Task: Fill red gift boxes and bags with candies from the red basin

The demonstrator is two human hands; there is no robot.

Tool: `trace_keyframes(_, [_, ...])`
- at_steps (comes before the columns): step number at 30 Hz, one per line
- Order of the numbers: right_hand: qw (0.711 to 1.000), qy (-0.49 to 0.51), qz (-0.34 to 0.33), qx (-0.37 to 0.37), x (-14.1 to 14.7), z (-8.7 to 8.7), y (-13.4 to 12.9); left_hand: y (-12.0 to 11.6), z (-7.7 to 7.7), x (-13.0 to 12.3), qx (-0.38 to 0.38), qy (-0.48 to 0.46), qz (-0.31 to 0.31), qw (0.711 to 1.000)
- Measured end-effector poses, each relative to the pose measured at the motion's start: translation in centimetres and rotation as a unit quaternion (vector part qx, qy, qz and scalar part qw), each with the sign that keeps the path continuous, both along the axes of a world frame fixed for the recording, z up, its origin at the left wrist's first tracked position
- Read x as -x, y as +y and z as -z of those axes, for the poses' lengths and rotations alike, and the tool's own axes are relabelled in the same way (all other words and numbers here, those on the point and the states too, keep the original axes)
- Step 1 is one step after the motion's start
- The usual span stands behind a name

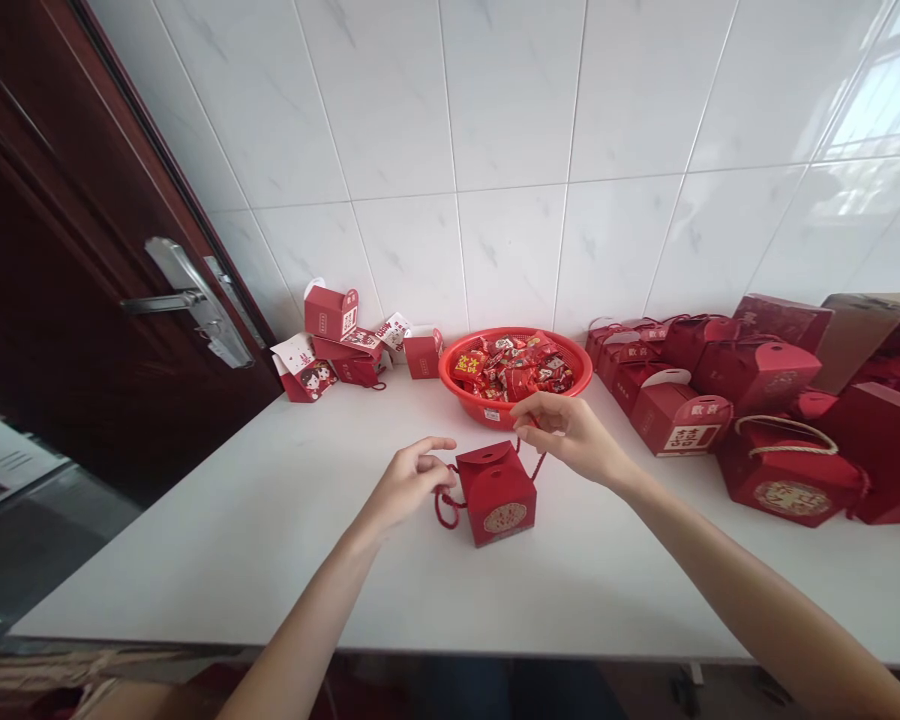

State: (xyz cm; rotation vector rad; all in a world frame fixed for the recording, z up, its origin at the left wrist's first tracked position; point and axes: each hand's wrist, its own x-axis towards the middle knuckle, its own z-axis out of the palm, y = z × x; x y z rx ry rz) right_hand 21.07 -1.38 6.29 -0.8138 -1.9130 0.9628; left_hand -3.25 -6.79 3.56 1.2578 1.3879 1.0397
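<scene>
A red gift box (502,500) with a gold round emblem stands upright on the white table (255,560), its top flaps folded inward. Red cord comes out of both its sides. At the box's left side, my left hand (412,480) pinches the cord, with a loop hanging below the fingers. My right hand (570,435) is raised above the box's right side, thumb and forefinger closed on the other stretch of cord. Just behind the box is a red plastic basket (487,412) filled with wrapped sweets (514,368).
Small red and white boxes (331,312) stand in a group at the back left. Many filled red boxes (679,415) crowd the right side, one with a rope handle (787,490). A tiled wall (510,120) rises behind; a dark door (52,200) is left.
</scene>
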Motion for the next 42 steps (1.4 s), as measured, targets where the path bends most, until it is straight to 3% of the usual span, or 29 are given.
trace_keyframes(4, [1.0, 0.023, 0.003, 0.017, -0.3, -0.5, 0.2, -0.2, -2.0, 1.5, -0.007, -0.194, -0.033, 0.98])
trace_keyframes(6, [0.999, 0.033, -0.004, 0.025, -0.1, -0.8, 0.3, -0.5, -3.0, 1.5, -0.022, -0.244, -0.009, 0.969])
trace_keyframes(11, [0.999, 0.006, -0.023, 0.026, 0.8, -1.4, -0.1, -0.8, -5.0, -1.4, -0.026, -0.224, 0.123, 0.966])
trace_keyframes(14, [1.0, -0.014, -0.02, 0.017, 1.4, -1.5, -0.4, -0.4, -6.0, -3.7, -0.025, -0.194, 0.147, 0.97])
trace_keyframes(19, [0.997, -0.039, 0.056, -0.042, 1.7, -1.4, -0.7, 0.2, -6.9, -6.3, -0.041, -0.153, 0.174, 0.972])
trace_keyframes(22, [0.991, -0.04, 0.108, -0.062, 1.3, -1.4, -0.9, 0.7, -5.9, -7.1, -0.09, -0.05, 0.153, 0.983])
trace_keyframes(24, [0.988, -0.013, 0.137, -0.066, 0.8, -1.5, -0.9, 1.3, -4.4, -7.5, -0.168, 0.052, 0.094, 0.98])
trace_keyframes(27, [0.983, 0.038, 0.166, -0.065, -0.1, -1.5, -1.0, 2.4, -1.6, -8.0, -0.263, 0.195, 0.016, 0.945])
trace_keyframes(30, [0.981, 0.071, 0.172, -0.045, -1.1, -1.3, -1.4, 3.3, 0.8, -8.8, -0.27, 0.258, 0.033, 0.927])
trace_keyframes(36, [0.976, 0.118, 0.185, -0.007, -3.8, -0.2, -2.5, 3.3, 2.7, -11.1, -0.274, 0.235, 0.133, 0.923])
trace_keyframes(42, [0.948, 0.131, 0.285, -0.045, -9.1, -0.1, -2.9, 2.8, 3.1, -12.6, -0.167, 0.108, 0.223, 0.954])
